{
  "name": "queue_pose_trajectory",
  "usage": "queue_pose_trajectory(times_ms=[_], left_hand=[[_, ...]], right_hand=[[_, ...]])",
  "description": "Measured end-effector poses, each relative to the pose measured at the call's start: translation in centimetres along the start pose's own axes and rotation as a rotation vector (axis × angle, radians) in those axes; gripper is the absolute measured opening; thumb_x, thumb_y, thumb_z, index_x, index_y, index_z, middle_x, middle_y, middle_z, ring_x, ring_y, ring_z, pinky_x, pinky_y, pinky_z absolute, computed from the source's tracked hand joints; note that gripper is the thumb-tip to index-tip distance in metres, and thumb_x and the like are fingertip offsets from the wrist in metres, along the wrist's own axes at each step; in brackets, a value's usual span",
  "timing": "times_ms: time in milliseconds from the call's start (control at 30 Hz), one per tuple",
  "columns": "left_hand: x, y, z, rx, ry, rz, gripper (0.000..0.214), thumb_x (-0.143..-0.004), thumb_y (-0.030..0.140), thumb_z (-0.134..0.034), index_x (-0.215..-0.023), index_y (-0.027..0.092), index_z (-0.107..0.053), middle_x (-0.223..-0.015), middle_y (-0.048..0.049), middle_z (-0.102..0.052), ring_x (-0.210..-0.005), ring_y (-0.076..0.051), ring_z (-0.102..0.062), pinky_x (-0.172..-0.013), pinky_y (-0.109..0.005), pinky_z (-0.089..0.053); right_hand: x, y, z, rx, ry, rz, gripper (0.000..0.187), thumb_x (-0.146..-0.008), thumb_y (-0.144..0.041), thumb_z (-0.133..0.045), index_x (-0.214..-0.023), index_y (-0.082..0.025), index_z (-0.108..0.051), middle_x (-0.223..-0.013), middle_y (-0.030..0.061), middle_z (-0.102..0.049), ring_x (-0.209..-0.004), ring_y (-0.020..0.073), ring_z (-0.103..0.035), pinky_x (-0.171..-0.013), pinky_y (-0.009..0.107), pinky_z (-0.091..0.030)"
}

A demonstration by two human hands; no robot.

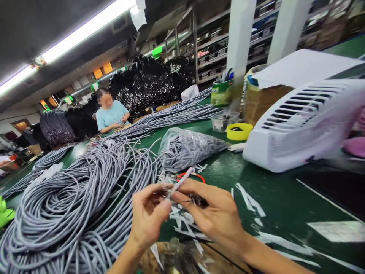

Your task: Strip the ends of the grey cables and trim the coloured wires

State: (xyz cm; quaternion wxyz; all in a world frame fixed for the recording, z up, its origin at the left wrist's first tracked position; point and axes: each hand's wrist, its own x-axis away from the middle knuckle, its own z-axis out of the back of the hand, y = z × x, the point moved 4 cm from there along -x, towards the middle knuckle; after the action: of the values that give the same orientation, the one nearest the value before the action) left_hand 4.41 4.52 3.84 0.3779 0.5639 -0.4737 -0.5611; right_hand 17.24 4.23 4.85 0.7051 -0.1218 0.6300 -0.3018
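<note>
My left hand (148, 213) and my right hand (213, 211) meet above the green table (273, 198), fingers pinched together. Between them they hold a short grey cord end (181, 182) that sticks up and to the right. Something small and dark sits under my right hand's fingers; I cannot make it out. A big heap of grey cords (71, 205) lies to the left of my hands. White paper scraps (185, 222) lie on the table under my hands.
A clear bag of grey cord pieces (188, 148) lies behind my hands, with red-handled scissors (196, 176) beside it. A white fan (308, 121), a yellow tape roll (238, 131) and a cardboard box (265, 101) stand at the right. A person in a light blue shirt (111, 114) sits far across.
</note>
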Motion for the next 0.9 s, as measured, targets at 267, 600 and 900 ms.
queue_pose_trajectory(times_ms=[267, 600, 900], left_hand=[[0.0, 0.3, -0.7, -0.028, 0.02, 0.044, 0.041, -0.061, 0.046, -0.07, -0.08, 0.01, -0.068, -0.052, 0.002, -0.046, -0.041, -0.004, -0.031, -0.038, -0.017, -0.027], [-0.9, 0.0, 1.4, 0.14, 0.218, 0.032, 0.039, -0.059, 0.042, -0.073, -0.078, 0.01, -0.061, -0.052, 0.004, -0.048, -0.037, 0.0, -0.025, -0.036, -0.015, -0.016], [-1.5, 0.1, 2.0, 0.113, 0.28, 0.02, 0.035, -0.058, 0.04, -0.074, -0.069, 0.01, -0.058, -0.051, 0.0058, -0.046, -0.036, 0.001, -0.023, -0.034, -0.013, -0.016]], right_hand=[[-0.2, 0.0, 0.0, 0.056, 0.023, 0.014, 0.019, -0.082, -0.018, -0.045, -0.065, -0.02, -0.053, -0.052, -0.0013, -0.055, -0.043, 0.0097, -0.05, -0.044, 0.021, -0.04], [1.1, -1.6, -1.2, 0.116, -0.012, 0.284, 0.018, -0.075, -0.01, -0.045, -0.061, -0.021, -0.051, -0.046, -0.0034, -0.051, -0.04, 0.0093, -0.047, -0.042, 0.021, -0.036], [2.0, -2.9, -1.0, 0.02, -0.131, 0.381, 0.019, -0.069, -0.009, -0.046, -0.056, -0.023, -0.05, -0.042, -0.0027, -0.052, -0.038, 0.0105, -0.049, -0.043, 0.023, -0.04]])
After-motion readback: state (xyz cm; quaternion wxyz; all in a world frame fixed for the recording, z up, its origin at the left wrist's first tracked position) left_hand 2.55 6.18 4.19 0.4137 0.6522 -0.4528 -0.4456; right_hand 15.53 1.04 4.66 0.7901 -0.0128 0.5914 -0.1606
